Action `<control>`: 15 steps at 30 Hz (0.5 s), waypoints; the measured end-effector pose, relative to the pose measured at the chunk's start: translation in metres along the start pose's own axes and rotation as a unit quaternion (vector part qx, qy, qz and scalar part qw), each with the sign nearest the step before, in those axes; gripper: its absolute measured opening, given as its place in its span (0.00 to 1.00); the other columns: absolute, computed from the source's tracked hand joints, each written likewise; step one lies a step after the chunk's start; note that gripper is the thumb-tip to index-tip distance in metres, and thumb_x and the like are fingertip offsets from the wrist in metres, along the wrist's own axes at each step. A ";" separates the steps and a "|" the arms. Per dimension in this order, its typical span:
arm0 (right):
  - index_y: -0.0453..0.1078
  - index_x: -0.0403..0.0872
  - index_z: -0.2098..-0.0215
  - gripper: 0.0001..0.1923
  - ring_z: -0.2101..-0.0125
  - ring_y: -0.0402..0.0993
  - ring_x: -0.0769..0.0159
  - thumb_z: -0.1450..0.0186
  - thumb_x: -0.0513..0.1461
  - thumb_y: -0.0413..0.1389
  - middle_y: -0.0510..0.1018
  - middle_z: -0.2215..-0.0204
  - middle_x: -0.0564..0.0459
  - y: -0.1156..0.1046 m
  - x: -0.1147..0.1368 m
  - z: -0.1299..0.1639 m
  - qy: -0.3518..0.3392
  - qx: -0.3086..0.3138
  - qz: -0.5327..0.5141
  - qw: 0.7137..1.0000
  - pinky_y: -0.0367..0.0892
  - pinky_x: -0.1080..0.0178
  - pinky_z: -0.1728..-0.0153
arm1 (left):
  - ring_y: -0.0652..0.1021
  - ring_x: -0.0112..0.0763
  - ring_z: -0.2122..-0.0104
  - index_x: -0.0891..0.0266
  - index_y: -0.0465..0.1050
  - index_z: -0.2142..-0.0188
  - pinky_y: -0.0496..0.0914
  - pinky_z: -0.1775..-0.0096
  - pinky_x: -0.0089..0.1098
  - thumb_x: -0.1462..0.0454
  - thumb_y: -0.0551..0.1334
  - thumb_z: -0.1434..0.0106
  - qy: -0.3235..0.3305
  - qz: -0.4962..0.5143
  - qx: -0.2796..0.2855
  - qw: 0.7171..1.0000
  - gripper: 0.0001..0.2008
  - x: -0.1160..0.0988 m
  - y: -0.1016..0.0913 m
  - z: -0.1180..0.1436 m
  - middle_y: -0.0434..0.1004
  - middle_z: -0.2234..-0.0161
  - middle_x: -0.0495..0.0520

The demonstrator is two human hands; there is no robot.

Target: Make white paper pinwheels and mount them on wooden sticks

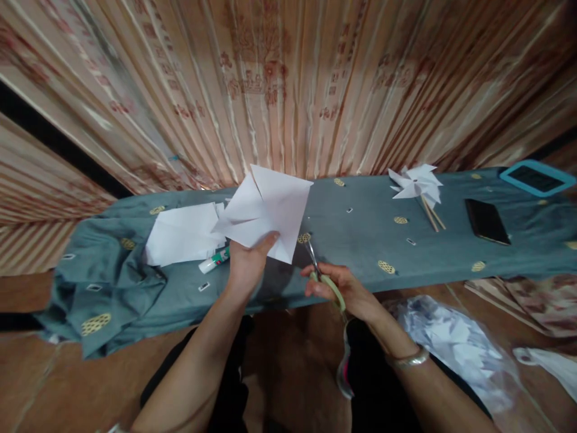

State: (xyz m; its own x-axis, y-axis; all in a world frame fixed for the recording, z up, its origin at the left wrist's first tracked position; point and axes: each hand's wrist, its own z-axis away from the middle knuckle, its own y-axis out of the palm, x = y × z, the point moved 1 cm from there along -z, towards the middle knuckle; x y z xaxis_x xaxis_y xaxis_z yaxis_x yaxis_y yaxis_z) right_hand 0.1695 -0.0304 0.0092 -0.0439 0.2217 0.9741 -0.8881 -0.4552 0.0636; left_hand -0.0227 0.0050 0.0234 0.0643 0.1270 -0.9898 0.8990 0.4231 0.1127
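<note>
Left grip (249, 263) closed on slit white paper (286, 207), right grip (347, 287) round green-handled scissors (336, 291), glue stick (215, 260) with illegible print.

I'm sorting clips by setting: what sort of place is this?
Probably a room in a home: a patterned curtain hangs behind a long, narrow surface draped with grey-green cloth, above a brown tiled floor.

Creased white paper sheet (288, 207): plain. Metal scissors (334, 291): pale-green handles, silvery blades. Long grey-green cloth (360, 240) carries yellow latticed ovals, small white rectangles. Pleated pinkish-beige fabric curtain (297, 126) shows red-brown motifs. White cylindrical glue stick (213, 261): green band.
</note>
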 end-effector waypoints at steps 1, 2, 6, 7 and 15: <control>0.73 0.42 0.59 0.28 0.76 0.65 0.72 0.48 0.55 0.66 0.75 0.75 0.55 0.003 -0.001 0.005 0.011 0.050 0.007 0.999 0.60 0.66 0.73 | 0.80 0.44 0.58 0.66 0.74 0.56 0.74 0.51 0.43 0.62 0.72 0.56 0.003 0.004 -0.008 1.000 0.25 0.000 -0.003 -0.002 0.81 0.59 0.61; 0.72 0.42 0.58 0.29 0.76 0.66 0.72 0.47 0.55 0.65 0.76 0.74 0.54 0.006 -0.001 0.010 0.020 0.086 0.010 0.996 0.61 0.66 0.73 | 0.80 0.44 0.58 0.67 0.74 0.56 0.73 0.51 0.43 0.62 0.73 0.56 0.006 0.005 -0.014 1.000 0.27 0.000 -0.005 -0.003 0.81 0.59 0.61; 0.71 0.43 0.57 0.29 0.74 0.67 0.71 0.46 0.56 0.64 0.77 0.72 0.53 0.020 -0.006 0.017 0.031 0.125 0.018 0.991 0.64 0.65 0.70 | 0.80 0.43 0.58 0.65 0.73 0.53 0.73 0.51 0.43 0.61 0.73 0.55 0.007 -0.002 -0.010 1.000 0.29 -0.001 -0.008 -0.002 0.81 0.59 0.60; 0.71 0.44 0.58 0.29 0.74 0.68 0.71 0.46 0.57 0.64 0.77 0.72 0.53 0.022 -0.009 0.016 0.031 0.120 0.022 0.992 0.64 0.65 0.70 | 0.80 0.43 0.58 0.65 0.73 0.53 0.73 0.50 0.42 0.61 0.73 0.55 0.009 0.001 -0.006 1.000 0.28 -0.002 -0.007 -0.001 0.82 0.59 0.59; 0.72 0.44 0.59 0.30 0.73 0.72 0.68 0.48 0.59 0.64 0.79 0.73 0.52 0.030 -0.015 0.006 0.020 0.064 -0.005 0.998 0.66 0.64 0.69 | 0.80 0.45 0.58 0.67 0.76 0.61 0.74 0.52 0.41 0.62 0.72 0.54 0.006 -0.042 0.014 0.999 0.20 -0.006 -0.001 0.007 0.82 0.64 0.58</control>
State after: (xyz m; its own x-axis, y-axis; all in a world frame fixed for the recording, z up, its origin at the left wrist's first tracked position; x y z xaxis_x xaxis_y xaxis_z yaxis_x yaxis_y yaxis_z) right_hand 0.1463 -0.0525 -0.0018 -0.0567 0.2599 0.9640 -0.8227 -0.5592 0.1024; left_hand -0.0211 -0.0021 0.0284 -0.0161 0.1032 -0.9945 0.9131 0.4069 0.0274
